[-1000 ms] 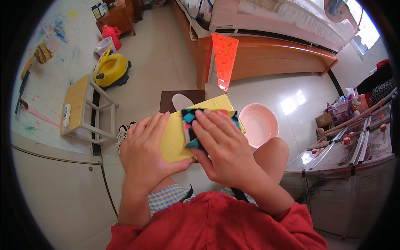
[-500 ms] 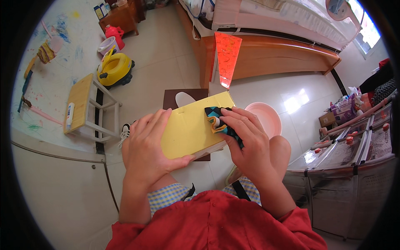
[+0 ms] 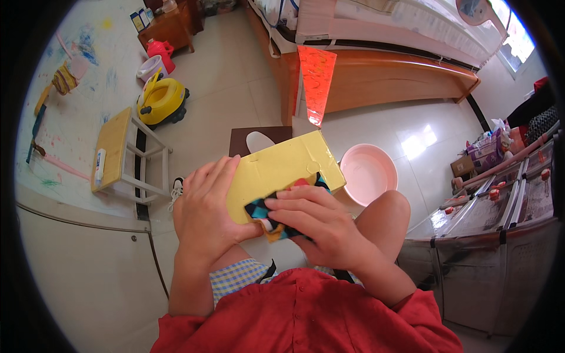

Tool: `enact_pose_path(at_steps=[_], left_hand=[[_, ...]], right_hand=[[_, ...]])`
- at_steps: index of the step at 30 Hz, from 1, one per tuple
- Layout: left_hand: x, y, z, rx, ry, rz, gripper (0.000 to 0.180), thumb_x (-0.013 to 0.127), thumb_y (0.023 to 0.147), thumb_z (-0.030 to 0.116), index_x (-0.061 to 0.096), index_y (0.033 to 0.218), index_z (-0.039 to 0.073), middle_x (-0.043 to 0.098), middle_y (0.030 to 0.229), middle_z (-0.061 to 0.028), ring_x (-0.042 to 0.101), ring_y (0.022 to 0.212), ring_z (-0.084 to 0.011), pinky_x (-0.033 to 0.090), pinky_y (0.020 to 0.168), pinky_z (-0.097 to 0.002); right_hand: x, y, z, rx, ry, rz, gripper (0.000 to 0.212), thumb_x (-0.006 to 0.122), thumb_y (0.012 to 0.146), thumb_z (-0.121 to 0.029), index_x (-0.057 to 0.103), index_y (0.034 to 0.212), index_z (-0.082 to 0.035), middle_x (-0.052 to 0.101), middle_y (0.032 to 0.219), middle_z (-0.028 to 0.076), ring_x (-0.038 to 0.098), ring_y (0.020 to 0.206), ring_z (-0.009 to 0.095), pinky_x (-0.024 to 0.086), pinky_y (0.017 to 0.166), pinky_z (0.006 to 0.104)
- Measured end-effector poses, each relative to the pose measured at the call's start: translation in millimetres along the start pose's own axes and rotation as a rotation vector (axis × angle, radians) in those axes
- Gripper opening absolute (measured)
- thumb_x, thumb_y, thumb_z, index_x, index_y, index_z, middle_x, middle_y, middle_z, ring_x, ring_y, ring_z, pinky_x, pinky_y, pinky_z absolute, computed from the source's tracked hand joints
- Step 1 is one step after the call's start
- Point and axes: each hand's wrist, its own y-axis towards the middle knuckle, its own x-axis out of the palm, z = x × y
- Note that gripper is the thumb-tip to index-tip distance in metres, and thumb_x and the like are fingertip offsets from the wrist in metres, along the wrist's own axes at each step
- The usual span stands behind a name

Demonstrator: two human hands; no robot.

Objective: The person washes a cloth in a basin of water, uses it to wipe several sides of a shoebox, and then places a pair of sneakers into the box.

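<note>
A yellow box-shaped thing (image 3: 282, 165) with a flat upper face is held tilted above my lap. My left hand (image 3: 209, 203) grips its left end, with the thumb along the near edge and the fingers over the face. In my right hand (image 3: 321, 220) is a bunched cloth (image 3: 257, 209), patterned in teal, black and orange, with a bit of red. The cloth presses on the near edge of the yellow face, close to my left thumb. The fingertips of my right hand lie flat over it.
A pink basin (image 3: 369, 173) stands on the floor right of the box. A brown mat (image 3: 241, 136) lies beyond it. Farther off are a wooden bed (image 3: 400, 76) and a red-orange tapering panel (image 3: 318, 82). At left stand a stool (image 3: 112, 150) and a yellow ride-on toy (image 3: 162, 100).
My right hand has slid the cloth from the right part of the yellow face down and left to its near edge. My left hand keeps its grip in about the same place.
</note>
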Motion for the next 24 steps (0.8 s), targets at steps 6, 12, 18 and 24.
enact_pose_path(at_steps=[6,12,18,24], left_hand=[[3,1,-7,-0.006,0.001,0.004,0.090,0.083,0.048,0.036,0.054,0.125,-0.001,0.056,0.126,-0.0161,0.050,0.117,-0.0318,0.036,0.100,-0.0414],[5,-1,-9,0.004,0.019,0.025,0.091,0.083,0.048,0.038,0.054,0.125,-0.001,0.056,0.126,-0.0155,0.050,0.118,-0.0314,0.036,0.100,-0.0417],[7,0,-3,-0.016,0.003,0.033,0.091,0.084,0.047,0.037,0.054,0.124,0.000,0.057,0.126,-0.0154,0.050,0.117,-0.0316,0.036,0.100,-0.0420],[4,-4,-8,-0.033,-0.002,0.052,0.091,0.083,0.045,0.035,0.055,0.124,0.000,0.057,0.125,-0.0152,0.051,0.116,-0.0324,0.035,0.100,-0.0428]], right_hand=[[-28,4,3,0.321,-0.139,0.468,0.033,0.069,0.076,0.003,0.067,0.109,-0.004,0.060,0.116,0.013,0.060,0.099,0.028,0.049,0.084,0.0353],[-12,6,17,0.398,-0.280,0.232,0.034,0.072,0.076,-0.007,0.067,0.110,-0.008,0.054,0.121,0.018,0.053,0.109,0.036,0.045,0.091,0.0426],[-8,-2,4,0.375,-0.543,0.088,0.039,0.066,0.086,-0.022,0.061,0.118,-0.001,0.052,0.130,0.021,0.047,0.121,0.042,0.042,0.096,0.0476],[4,4,-6,0.261,-0.597,-0.016,0.043,0.066,0.084,-0.026,0.060,0.119,-0.001,0.052,0.131,0.019,0.044,0.126,0.038,0.037,0.102,0.0494]])
